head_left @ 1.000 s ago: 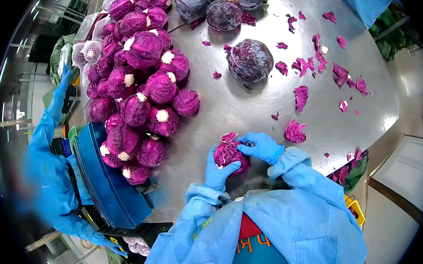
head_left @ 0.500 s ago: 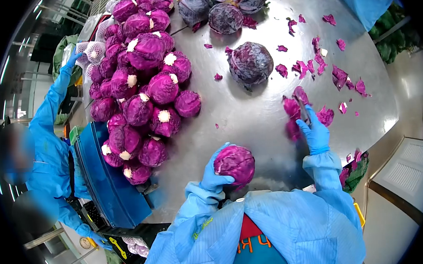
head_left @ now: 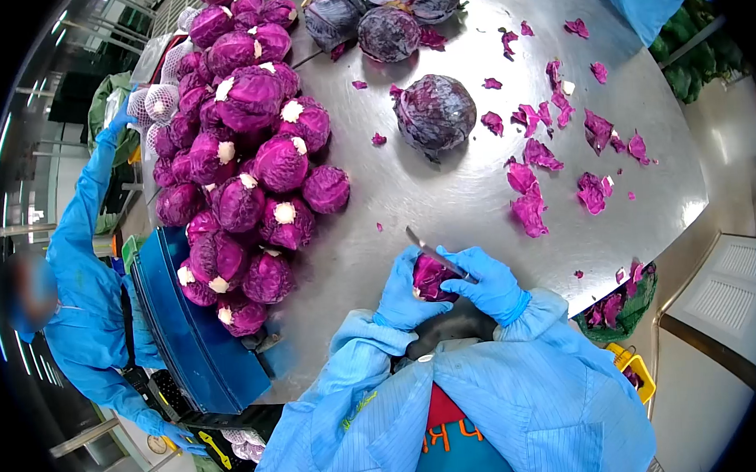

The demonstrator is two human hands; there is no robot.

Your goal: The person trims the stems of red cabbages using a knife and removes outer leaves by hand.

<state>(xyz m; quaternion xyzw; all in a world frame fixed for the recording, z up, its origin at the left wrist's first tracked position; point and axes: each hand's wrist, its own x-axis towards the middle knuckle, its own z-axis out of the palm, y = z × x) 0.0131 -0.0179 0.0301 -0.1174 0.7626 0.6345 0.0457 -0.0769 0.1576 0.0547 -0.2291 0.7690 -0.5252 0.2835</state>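
A peeled red cabbage is held close to my body at the near edge of the steel table. Blue-gloved fingers of my left hand wrap its left side. My right hand grips a knife, whose blade points up and to the left across the top of the cabbage. The fingers of that hand also touch the cabbage's right side. Farther up the table sits a dark, untrimmed red cabbage. Torn purple leaves lie to the right.
Many trimmed cabbages are heaped on the left beside a blue bin. More dark cabbages stand at the back. A co-worker in blue is at far left. A green net bag of leaves hangs by the right edge.
My right hand has come from the scattered leaves to the cabbage, bringing the knife. The leaves it had are now on the table. My left hand has turned the cabbage.
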